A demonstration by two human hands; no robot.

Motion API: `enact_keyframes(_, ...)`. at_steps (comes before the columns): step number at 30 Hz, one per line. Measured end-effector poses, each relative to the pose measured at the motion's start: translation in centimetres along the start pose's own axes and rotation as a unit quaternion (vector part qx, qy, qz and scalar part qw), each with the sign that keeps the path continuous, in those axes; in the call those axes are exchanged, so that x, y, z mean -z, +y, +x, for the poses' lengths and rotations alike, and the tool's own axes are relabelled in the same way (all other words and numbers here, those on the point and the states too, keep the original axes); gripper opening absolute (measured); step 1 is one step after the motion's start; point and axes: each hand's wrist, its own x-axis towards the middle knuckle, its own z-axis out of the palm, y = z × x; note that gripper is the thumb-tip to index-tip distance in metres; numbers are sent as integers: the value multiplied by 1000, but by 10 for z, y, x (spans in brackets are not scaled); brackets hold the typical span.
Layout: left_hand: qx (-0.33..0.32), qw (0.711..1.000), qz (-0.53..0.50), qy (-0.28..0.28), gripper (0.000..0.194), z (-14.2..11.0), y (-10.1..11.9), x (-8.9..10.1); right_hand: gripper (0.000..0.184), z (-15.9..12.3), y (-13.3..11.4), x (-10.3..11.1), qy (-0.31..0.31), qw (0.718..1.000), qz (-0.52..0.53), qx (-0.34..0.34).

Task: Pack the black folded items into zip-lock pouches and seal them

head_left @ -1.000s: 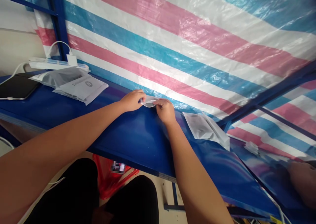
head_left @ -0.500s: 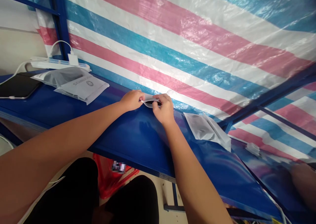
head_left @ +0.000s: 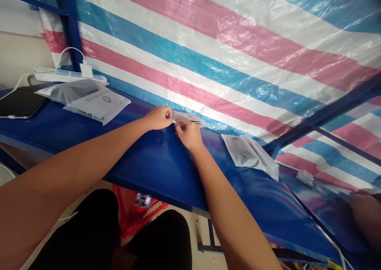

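A frosted plastic zip bag (head_left: pixel 190 117) lies at the back of the blue table, partly hidden behind my fingers. My left hand (head_left: pixel 160 117) pinches its left end. Close beside it, my right hand (head_left: pixel 189 133) pinches the near edge of the bag's mouth, thumb against fingers. The two sets of fingertips almost meet at a small white piece (head_left: pixel 174 121), perhaps the zip slider. A dark slit shows along the mouth to the right of my right hand. What lies inside the bag cannot be made out.
Printed frosted bags (head_left: pixel 102 103) lie left on the blue table (head_left: pixel 160 163), near a black tablet (head_left: pixel 20 103) and a white power strip (head_left: pixel 68 76). Another frosted bag (head_left: pixel 248 153) lies right. Striped sheeting (head_left: pixel 190 56) hangs behind. A red stool (head_left: pixel 127 214) stands below.
My right hand has moved left along the bag's mouth, close to my left hand. The mouth, gaping between the hands before, is now pinched together there.
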Motion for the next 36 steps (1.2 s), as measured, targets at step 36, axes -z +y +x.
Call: enact_keyframes(36, 219, 942, -236, -93, 39, -2, 12, -19, 29, -1, -22, -2, -23, 962, -270, 34)
